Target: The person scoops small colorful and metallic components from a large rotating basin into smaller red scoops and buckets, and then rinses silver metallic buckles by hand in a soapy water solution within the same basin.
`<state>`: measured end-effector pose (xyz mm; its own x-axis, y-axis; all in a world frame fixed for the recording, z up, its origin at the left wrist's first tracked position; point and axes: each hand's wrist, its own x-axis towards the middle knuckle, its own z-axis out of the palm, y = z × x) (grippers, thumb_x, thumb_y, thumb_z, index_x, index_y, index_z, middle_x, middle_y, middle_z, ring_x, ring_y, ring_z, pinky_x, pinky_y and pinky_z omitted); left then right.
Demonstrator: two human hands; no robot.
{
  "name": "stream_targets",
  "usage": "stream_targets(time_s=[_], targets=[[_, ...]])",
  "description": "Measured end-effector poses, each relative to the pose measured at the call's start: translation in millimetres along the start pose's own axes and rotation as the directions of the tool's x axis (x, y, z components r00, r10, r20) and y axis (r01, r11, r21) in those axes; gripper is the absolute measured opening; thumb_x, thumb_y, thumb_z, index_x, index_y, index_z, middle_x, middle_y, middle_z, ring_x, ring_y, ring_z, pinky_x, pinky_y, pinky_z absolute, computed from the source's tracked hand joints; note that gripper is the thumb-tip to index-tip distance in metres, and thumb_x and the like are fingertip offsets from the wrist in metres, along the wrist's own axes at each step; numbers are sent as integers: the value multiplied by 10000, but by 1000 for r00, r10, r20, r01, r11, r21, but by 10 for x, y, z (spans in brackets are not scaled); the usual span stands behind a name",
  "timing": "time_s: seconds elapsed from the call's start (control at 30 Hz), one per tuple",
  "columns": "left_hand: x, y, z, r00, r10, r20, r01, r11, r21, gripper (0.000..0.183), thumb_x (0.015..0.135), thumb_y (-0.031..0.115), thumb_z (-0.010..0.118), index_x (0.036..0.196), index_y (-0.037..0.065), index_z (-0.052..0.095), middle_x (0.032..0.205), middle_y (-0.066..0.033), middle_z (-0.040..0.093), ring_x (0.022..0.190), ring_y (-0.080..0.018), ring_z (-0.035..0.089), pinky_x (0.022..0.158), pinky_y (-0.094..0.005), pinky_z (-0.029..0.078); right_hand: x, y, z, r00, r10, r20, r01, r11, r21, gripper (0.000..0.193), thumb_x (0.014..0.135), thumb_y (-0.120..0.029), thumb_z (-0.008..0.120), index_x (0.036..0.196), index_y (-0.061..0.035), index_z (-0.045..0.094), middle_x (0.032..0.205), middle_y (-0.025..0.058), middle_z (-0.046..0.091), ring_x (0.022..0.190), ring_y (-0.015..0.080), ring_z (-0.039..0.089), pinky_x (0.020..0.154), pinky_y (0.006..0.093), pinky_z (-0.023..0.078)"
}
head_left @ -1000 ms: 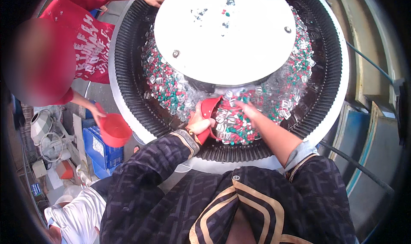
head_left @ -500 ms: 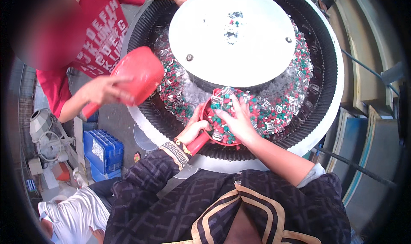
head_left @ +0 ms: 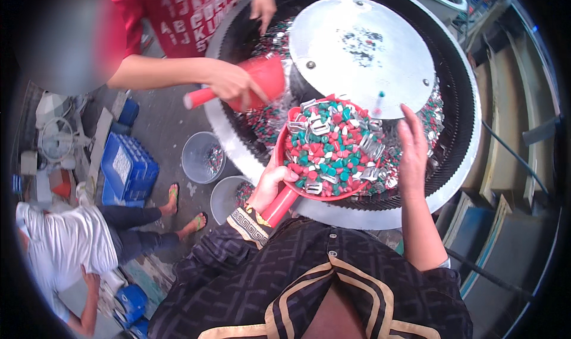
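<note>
My left hand (head_left: 272,183) grips a red plastic scoop (head_left: 282,203) near the base of its handle, thumb over the rim. The scoop is heaped with small red, green and white pieces (head_left: 333,151) mixed with silvery metal buckles (head_left: 320,126). To the right of the scoop, my right hand (head_left: 412,148) is raised with fingers stretched and nothing in it. A couple of small pieces look to be in the air near its fingertips. Beneath both hands lies a big round black-lined tub (head_left: 443,187) holding more of the same mix around a white central disc (head_left: 389,65).
Across the tub at left, a co-worker in a red shirt (head_left: 178,17) moves another red scoop (head_left: 267,80) in the mix. Two translucent buckets (head_left: 193,160) stand on the floor beside blue crates (head_left: 128,166). A person in a white shirt (head_left: 71,238) is at lower left. Grey panels (head_left: 505,232) line the right.
My right hand has come off the pieces and moved right, opening. The scoop in my left hand now shows fully heaped. The co-worker's scoop has gone down into the tub.
</note>
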<state>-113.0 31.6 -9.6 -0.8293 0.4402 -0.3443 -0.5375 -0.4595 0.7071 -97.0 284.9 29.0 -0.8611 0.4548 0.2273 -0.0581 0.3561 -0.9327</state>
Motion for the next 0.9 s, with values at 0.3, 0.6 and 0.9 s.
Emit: stream_targets(time_s=[0.3,0.6,0.9], targets=[[-968,-53,-480,914,196,-355,-268,949,-166,694,631,73,507,1302,-26,359,1199,-180,518,1064,-321,543,966,-460,430,441,706,107,940,-293,177,341,762,-551,422,892,-264,549,1254,-51,509,1318,209,454,1231,337,418,1032,388,316],[-1852,-277,-1148,621,373,-689,-541,840,-33,726,660,30,474,1359,-16,281,1275,-158,456,1138,-293,500,959,-395,442,1239,1586,495,824,-350,445,566,479,-671,270,880,-149,531,1125,-61,600,1103,147,613,1036,307,574,886,381,449],[-1674,-1080,-2599,31,658,-752,367,692,621,994,556,101,707,1418,141,212,1186,-221,428,1058,-365,509,926,-418,434,769,533,859,815,-537,216,566,662,-491,151,861,-116,600,978,-56,674,898,89,678,750,214,650,654,292,505]])
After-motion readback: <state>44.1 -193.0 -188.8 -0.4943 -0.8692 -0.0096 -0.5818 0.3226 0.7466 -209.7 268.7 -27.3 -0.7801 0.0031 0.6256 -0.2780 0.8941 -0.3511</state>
